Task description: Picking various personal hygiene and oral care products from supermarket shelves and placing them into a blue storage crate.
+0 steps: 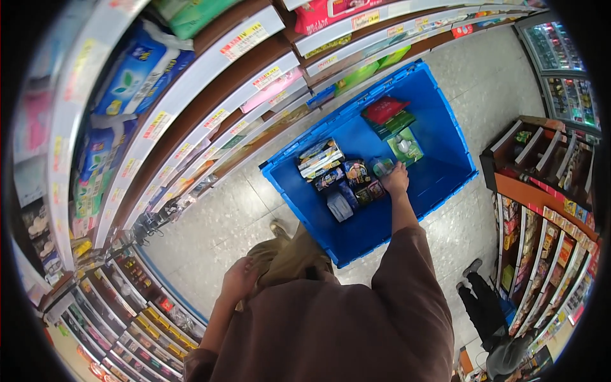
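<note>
My right hand (396, 179) reaches down into a large blue plastic crate (367, 245). Its fingers are closed on a small rounded container (382, 167), see-through with some green. Left of it lie several small dark packs (356, 170) and a striped white-and-black pack (320, 159). A pale pack (339, 207) sits nearer to me. Beyond my right hand are a light green pack (405, 146), a dark green pack (396, 123) and a red pack (386, 109). My left hand (240, 278) hangs beside my bent leg, outside the crate, its fingers mostly hidden.
Store shelves (245, 89) run along the left and far side, holding blue packages (137, 73). A lower shelf unit (153, 312) is at the near left. On the right are snack shelves (541, 254) and glass-door coolers (560, 51). Another person (487, 312) is in the aisle at right.
</note>
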Demonstrator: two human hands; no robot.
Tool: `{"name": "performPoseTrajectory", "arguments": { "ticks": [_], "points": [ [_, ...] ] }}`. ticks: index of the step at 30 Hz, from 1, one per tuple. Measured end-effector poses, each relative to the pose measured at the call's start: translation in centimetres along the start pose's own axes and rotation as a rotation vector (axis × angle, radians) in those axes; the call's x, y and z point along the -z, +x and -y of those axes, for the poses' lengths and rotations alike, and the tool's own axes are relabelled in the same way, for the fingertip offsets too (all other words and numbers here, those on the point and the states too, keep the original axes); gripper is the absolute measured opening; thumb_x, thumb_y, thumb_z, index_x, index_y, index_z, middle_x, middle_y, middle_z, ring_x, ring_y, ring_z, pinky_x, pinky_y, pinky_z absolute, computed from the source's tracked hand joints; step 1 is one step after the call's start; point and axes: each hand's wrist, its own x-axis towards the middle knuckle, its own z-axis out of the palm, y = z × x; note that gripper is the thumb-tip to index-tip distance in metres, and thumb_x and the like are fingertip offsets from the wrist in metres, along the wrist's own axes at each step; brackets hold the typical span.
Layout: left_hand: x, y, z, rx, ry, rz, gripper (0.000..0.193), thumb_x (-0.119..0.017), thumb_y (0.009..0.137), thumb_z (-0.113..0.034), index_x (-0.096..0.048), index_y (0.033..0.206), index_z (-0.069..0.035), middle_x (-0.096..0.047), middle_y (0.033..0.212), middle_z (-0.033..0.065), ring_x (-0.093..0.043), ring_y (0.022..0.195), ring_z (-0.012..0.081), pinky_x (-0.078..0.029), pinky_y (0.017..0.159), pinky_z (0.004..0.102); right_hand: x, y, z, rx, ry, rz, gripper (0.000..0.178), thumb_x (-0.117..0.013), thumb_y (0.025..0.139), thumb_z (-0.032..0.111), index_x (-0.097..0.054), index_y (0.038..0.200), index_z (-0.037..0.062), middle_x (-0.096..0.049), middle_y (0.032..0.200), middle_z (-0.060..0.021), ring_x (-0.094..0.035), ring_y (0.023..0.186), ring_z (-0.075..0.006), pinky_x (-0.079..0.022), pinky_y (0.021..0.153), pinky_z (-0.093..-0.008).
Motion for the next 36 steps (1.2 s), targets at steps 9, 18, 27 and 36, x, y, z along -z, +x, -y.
{"name": "performPoseTrajectory", "arguments": {
  "ticks": [9,18,27,36],
  "points": [
    [-1.5,-4.5,2.3,-0.147,-0.073,-0.172,0.040,-0.067,0.084,-0.025,-0.060,0.118,-0.005,-0.067,0.105,0.0161,-0.065,0.097,0.0331,-0.053,0.084,0.0415,0.3,-7.5,3.0,0.313,0.303,-0.023,0.039,-0.073,0.072,0.025,-0.067,0.103,0.0023,-0.071,0.089,-0.0152,-0.067,0.088,-0.0345,-0.053,0.084,-0.0412],
    [-6.4,-8.7,7.6,-0.180,-0.123,-0.240,0.048,-0.065,0.084,-0.031,-0.056,0.123,-0.004,-0.066,0.110,0.0173,-0.063,0.103,0.0344,-0.050,0.089,0.0415,-2.1,-20.6,5.8,0.649,0.326,0.065,0.025,-0.071,0.075,0.031,-0.069,0.081,0.0068,-0.068,0.076,-0.0172,-0.067,0.075,-0.0368,-0.053,0.069,-0.0454],
    [-13.5,-11.7,13.8,-0.197,-0.299,-0.297,0.051,-0.065,0.084,-0.037,-0.056,0.124,-0.005,-0.066,0.110,0.0168,-0.063,0.103,0.0351,-0.050,0.088,0.0423,-0.4,-28.8,4.5,0.709,0.298,-0.061,0.031,-0.070,0.079,0.034,-0.065,0.068,0.0063,-0.065,0.066,-0.0155,-0.064,0.065,-0.0360,-0.051,0.060,-0.0445],
    [-16.2,-12.4,13.5,-0.388,0.031,-0.175,0.053,-0.065,0.085,-0.036,-0.054,0.126,-0.005,-0.064,0.117,0.0166,-0.060,0.110,0.0339,-0.048,0.095,0.0414,0.3,-38.9,0.6,0.987,0.109,0.187,0.023,-0.069,0.080,0.030,-0.064,0.077,0.0077,-0.066,0.072,-0.0113,-0.065,0.069,-0.0320,-0.051,0.063,-0.0428]
  ]
}}
